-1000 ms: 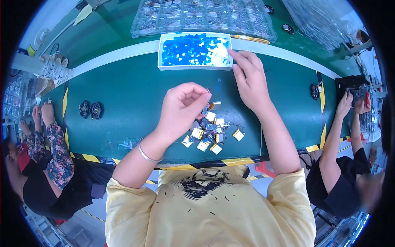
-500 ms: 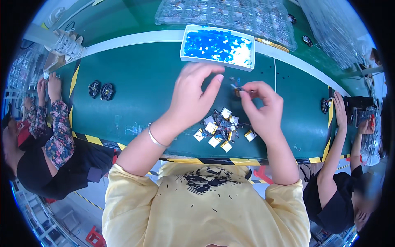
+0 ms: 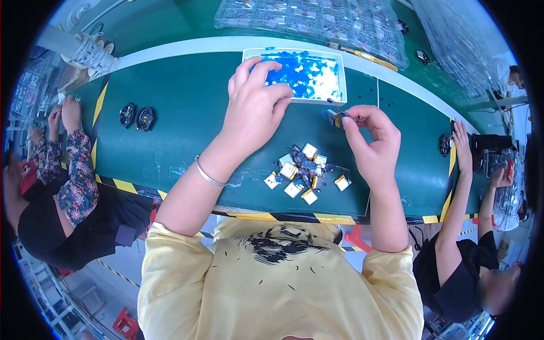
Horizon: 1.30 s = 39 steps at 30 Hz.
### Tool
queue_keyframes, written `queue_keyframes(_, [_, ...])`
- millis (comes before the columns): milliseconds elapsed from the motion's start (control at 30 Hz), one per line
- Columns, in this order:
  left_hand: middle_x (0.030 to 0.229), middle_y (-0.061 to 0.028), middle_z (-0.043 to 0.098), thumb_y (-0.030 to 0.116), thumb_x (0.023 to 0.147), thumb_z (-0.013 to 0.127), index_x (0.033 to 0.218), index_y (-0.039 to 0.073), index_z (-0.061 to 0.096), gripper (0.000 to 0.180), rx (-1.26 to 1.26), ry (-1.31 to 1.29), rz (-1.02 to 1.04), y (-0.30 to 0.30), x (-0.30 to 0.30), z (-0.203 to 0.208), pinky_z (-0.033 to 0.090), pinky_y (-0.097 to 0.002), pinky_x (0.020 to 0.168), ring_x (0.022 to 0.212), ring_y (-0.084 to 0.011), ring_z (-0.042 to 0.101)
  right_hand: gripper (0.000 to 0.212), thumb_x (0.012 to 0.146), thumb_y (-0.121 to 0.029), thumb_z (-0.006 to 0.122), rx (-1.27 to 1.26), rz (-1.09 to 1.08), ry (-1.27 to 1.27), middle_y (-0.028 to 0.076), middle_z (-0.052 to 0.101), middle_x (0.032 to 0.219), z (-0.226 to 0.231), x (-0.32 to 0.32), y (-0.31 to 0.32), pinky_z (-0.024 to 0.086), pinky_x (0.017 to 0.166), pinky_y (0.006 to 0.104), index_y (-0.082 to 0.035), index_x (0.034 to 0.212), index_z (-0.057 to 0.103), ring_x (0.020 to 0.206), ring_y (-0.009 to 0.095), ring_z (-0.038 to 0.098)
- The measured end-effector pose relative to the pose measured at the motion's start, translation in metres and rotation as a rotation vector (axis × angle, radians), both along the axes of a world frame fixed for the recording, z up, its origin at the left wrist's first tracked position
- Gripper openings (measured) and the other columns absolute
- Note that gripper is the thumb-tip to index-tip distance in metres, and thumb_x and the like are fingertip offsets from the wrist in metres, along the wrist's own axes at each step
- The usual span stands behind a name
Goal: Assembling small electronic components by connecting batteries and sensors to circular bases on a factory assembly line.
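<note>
My left hand [image 3: 253,107] hangs over the left front corner of a white box [image 3: 343,79], fingers spread and bent over the small blue pieces [image 3: 303,71] inside. Nothing shows between its thumb and fingers. In front of the box, my right hand [image 3: 377,141] pinches a small circuit board with wires [image 3: 339,119] between thumb and fingertips. Nearer to me on the green table lies a loose pile of silver, yellow-edged battery cells [image 3: 289,170] with dark wired boards [image 3: 306,163] among them. One battery cell [image 3: 342,182] sits a little apart at the right.
Two round black housings [image 3: 137,117] rest on the table at left. Behind the box are a yellow-handled tool [image 3: 369,58] and clear compartment trays [image 3: 311,20]. Yellow-black tape [image 3: 283,217] marks the front edge. Co-workers' arms [image 3: 76,175] [image 3: 460,175] are at both sides.
My left hand has moved forward and left, over the box. The right hand, still holding the circuit board, has shifted slightly right. The box appears slightly farther left.
</note>
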<state>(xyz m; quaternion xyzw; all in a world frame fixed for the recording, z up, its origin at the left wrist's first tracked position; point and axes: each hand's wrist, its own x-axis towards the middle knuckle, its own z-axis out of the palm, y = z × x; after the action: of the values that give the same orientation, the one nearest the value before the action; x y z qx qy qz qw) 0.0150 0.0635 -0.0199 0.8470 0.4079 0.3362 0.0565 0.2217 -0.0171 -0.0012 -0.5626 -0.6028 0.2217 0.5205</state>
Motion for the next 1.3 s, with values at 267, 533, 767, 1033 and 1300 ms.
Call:
queue_keyframes(267, [0.118, -0.0138, 0.06, 0.022, 0.081, 0.071, 0.108, 0.006, 0.066, 0.031, -0.118, 0.086, -0.022, -0.012, -0.028, 0.038, 0.041, -0.0418, 0.099, 0.117, -0.0321, 0.052, 0.011, 0.082, 0.003, 0.07, -0.006, 0.014, 0.082, 0.006, 0.067, 0.089, 0.0, 0.004, -0.008, 0.049, 0.075, 0.0232, 0.002, 0.092, 0.066, 0.082, 0.011, 0.063])
queue_keyframes(533, [0.071, -0.015, 0.067, 0.046, 0.083, 0.066, 0.076, 0.005, 0.066, 0.042, -0.269, 0.275, 1.055, 0.0, -0.192, 0.035, 0.052, -0.0422, 0.063, 0.07, -0.0341, 0.066, 0.011, 0.082, 0.006, 0.068, -0.013, 0.079, 0.036, 0.008, 0.067, 0.088, 0.005, -0.002, -0.018, 0.049, 0.074, 0.0242, 0.004, 0.093, 0.065, 0.081, 0.013, 0.063])
queue_keyframes(767, [0.08, -0.0095, 0.066, 0.021, 0.074, 0.079, 0.085, 0.0, 0.062, 0.029, -0.349, -0.152, 0.623, -0.006, -0.193, -0.005, 0.051, -0.0323, 0.066, 0.07, -0.0208, 0.064, 0.012, 0.081, 0.007, 0.068, -0.06, 0.138, 0.111, 0.006, 0.066, 0.087, 0.01, -0.015, -0.024, 0.047, 0.074, 0.0238, 0.003, 0.092, 0.065, 0.081, 0.011, 0.061])
queue_keyframes(1033, [0.086, -0.0119, 0.066, 0.012, 0.079, 0.07, 0.102, 0.003, 0.06, 0.027, -0.337, -0.06, 0.379, 0.006, -0.116, 0.019, 0.052, -0.035, 0.072, 0.078, -0.024, 0.065, 0.012, 0.08, 0.006, 0.07, -0.129, 0.181, 0.247, 0.004, 0.066, 0.086, 0.001, -0.017, -0.018, 0.046, 0.073, 0.0222, 0.002, 0.09, 0.064, 0.078, 0.009, 0.057])
queue_keyframes(1300, [0.092, -0.012, 0.058, 0.019, 0.069, 0.08, 0.098, 0.006, 0.063, 0.035, -0.608, -0.032, -0.111, -0.052, -0.071, 0.019, 0.048, -0.0381, 0.08, 0.093, -0.0321, 0.058, 0.011, 0.08, 0.005, 0.07, -0.135, 0.177, 0.17, 0.004, 0.066, 0.086, 0.008, -0.014, -0.015, 0.047, 0.072, 0.0226, 0.002, 0.089, 0.064, 0.077, 0.009, 0.058])
